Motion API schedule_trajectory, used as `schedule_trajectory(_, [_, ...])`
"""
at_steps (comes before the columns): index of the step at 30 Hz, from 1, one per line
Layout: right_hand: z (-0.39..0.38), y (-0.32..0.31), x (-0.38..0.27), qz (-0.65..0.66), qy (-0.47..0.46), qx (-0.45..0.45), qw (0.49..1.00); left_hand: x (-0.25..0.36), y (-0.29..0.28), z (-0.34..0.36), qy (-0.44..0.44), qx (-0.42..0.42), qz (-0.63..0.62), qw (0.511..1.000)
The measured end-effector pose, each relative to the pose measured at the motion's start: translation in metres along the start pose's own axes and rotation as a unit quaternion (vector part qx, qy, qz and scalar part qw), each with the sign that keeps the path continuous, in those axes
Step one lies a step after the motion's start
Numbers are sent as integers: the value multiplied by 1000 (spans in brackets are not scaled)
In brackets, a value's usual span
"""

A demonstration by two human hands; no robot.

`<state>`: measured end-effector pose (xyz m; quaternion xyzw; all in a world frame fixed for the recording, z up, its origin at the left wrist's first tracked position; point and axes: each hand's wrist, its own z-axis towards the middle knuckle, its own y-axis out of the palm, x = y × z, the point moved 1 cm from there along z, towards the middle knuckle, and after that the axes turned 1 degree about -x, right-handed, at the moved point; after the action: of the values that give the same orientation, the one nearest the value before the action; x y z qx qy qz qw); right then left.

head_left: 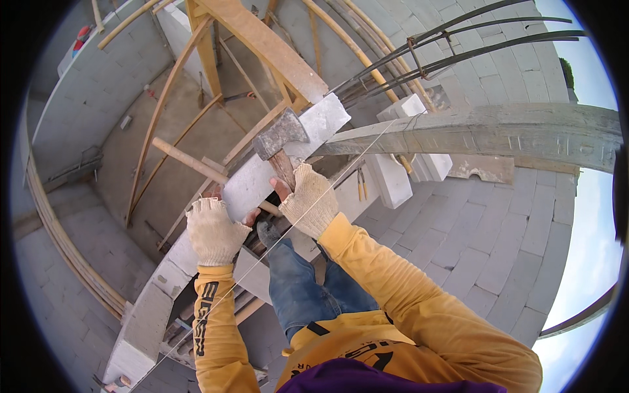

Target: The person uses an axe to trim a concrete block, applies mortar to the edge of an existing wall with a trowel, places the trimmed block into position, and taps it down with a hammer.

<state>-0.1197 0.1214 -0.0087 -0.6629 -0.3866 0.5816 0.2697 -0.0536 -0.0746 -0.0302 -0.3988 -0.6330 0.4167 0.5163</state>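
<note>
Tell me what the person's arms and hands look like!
Long yellow sleeves, the left one with big dark lettering. The left hand and right hand wear cream knitted gloves that leave some fingertips bare.

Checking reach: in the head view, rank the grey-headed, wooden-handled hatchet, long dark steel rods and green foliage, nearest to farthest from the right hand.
1. Grey-headed, wooden-handled hatchet: in the right hand's grip.
2. Long dark steel rods: toward the upper right.
3. Green foliage: far right, beyond the grey wall.
</note>
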Motion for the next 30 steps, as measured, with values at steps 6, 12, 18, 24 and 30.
schedule_trajectory(6, [30,-12,-3,54,126,35,990,1,1,2,-2,-17,25,1000])
schedule_trajectory(12, [19,-5,-7,38,40,11,998,-1,2,4,2,-5,20,1000])
schedule_trajectory(18, [23,-12,-19,45,64,-2,997,-2,2,5,13,16,2,1000])
schedule_trajectory(24, [40,-11,6,43,59,83,994,0,2,5,12,13,2,1000])
schedule_trajectory(30, [22,-18,-9,68,-33,73,995,-1,1,5,5,-1,-7,1000])
